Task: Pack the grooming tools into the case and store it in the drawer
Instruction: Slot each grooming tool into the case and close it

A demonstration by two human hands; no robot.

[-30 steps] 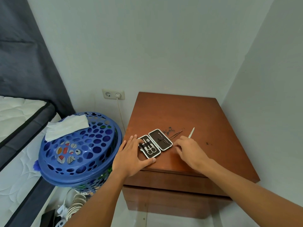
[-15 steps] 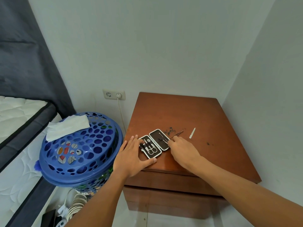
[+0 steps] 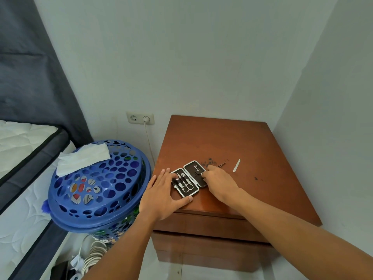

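Black case (image 3: 189, 178) lying open near the front left of the wooden bench (image 3: 252, 150), scissors (image 3: 186, 185) strapped in its left half (clippers alongside), left hand (image 3: 161, 196) flat and spread bracing it, right hand (image 3: 219, 179) fingers (image 3: 204, 175) curled on the right half, grip unclear, white file (image 3: 236, 165) loose well right.

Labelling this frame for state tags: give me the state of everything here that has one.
case: open, flat on nightstand
left hand: flat, steadying case
right hand: fingers at case's right half
white tool: loose on nightstand
nightstand drawers: shut
basket lid: on
outlet: one plug in
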